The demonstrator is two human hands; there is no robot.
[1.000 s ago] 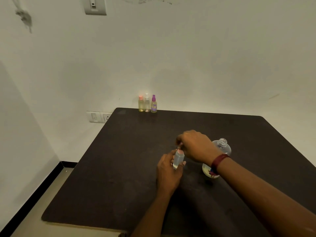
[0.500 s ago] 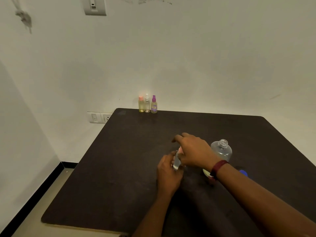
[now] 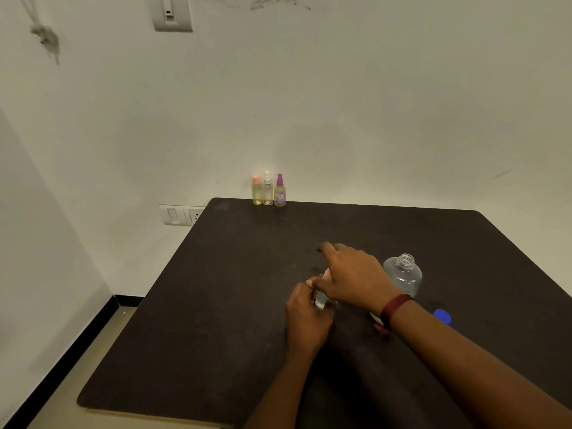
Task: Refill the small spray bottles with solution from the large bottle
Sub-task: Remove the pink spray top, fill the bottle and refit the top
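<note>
**Dark table: small bottle gripped in both hands**

Near the table's middle, the small bottle stands in the left hand, whose fingers are curled round its clear body from the 7 o'clock side. The right hand comes in from 4 o'clock and lies over the bottle's upper end, hiding most of it; only a sliver of the pink top shows under the palm. Its index finger is stretched out toward 11 o'clock. Whether the thumb and remaining fingers pinch the top cannot be told. A dark red band sits on the right wrist.

At 2 o'clock from the small bottle, just behind the right hand, the large bottle stands upright, clear, its threaded neck uncovered. A blue cap lies on the table at 3 o'clock, beyond the right forearm, apart from the large bottle.

Well away at 11 o'clock, along the table's far edge against the wall, three spray bottles stand side by side: a pink-top bottle, a white-top bottle and a purple-top bottle. All three are upright and holding pale yellowish liquid.

At 10 o'clock a socket is set in the white wall just off the table's corner, and a switch plate hangs high above it.
</note>
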